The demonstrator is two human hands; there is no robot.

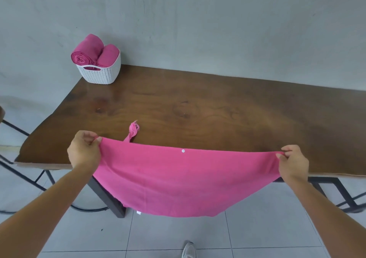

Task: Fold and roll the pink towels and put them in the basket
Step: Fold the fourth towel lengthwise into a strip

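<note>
A pink towel (178, 180) is stretched wide, its two top corners pinched by the left hand (84, 150) and right hand (293, 162). Its top edge lies over the near side of the tabletop (198, 103) and the rest sags below the edge. A white basket (103, 75) stands at the far left corner, holding two rolled pink towels, a larger roll (85, 51) touching a smaller roll (109, 56)
</note>
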